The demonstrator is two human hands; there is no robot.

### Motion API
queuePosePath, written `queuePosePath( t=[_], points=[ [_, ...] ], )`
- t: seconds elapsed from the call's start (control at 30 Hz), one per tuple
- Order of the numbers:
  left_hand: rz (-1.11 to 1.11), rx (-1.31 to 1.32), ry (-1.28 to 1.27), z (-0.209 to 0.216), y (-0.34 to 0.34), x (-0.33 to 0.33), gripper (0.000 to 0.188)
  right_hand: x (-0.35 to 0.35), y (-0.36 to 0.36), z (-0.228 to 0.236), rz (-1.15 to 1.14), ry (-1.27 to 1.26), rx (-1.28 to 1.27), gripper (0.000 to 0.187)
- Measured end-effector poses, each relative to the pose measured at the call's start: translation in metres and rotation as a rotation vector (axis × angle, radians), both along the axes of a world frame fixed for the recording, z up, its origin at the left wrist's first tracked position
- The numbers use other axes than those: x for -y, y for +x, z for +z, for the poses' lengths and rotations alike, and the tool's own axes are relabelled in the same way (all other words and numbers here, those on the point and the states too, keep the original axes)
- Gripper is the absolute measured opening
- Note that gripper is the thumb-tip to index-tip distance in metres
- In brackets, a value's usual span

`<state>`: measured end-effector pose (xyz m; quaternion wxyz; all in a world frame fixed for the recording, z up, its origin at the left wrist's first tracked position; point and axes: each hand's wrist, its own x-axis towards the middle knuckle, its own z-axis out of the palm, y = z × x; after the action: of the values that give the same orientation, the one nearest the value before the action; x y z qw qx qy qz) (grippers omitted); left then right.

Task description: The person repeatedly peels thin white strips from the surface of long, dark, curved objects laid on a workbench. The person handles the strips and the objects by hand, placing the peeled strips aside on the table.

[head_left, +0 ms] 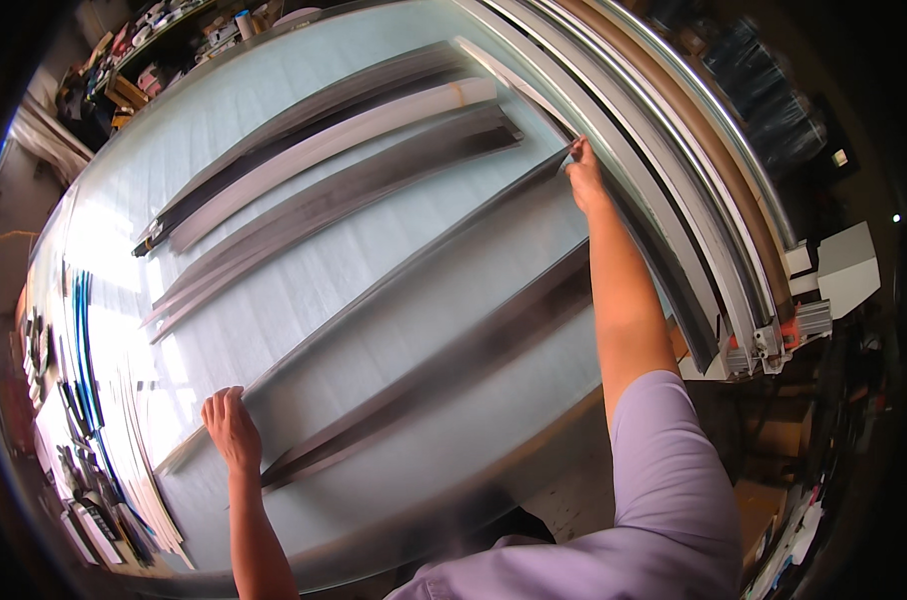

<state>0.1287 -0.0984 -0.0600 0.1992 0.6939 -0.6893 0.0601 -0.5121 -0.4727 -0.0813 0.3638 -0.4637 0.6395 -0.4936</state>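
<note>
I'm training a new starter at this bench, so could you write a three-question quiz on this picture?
1. Which hand holds the sheet nearer the rails: left hand or right hand?
2. True or false: the white strip lies between darker strips.
3. The sleeve is: (a) green, (b) lilac, (c) black.

Key: 1. Right hand. 2. True. 3. b.
</note>
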Motion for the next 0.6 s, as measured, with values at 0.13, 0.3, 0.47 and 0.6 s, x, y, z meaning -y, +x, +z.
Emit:
queuePosePath(
  t=[0.13,0.3,0.47,0.6],
  points=[
    [0.065,0.01,0.002,0.002,-0.005,-0.005,0.036,-0.008,0.017,0.007,0.173,-0.006,0.204,0.072],
    [0.101,0.035,0.033,0.002,-0.003,-0.004,0.043,-0.027,0.035,0.016,0.311,0.035,0.368,0.069],
    [0.123,0.016,0.022,0.009,-0.001,-0.001,0.041,-0.029,0.051,0.021,0.181,0.173,0.379,0.076],
    [0.116,-0.036,0.027,0.006,0.004,0.008,0.031,-0.04,0.065,0.015,-0.271,-0.181,-0.462,0.079]
  ],
)
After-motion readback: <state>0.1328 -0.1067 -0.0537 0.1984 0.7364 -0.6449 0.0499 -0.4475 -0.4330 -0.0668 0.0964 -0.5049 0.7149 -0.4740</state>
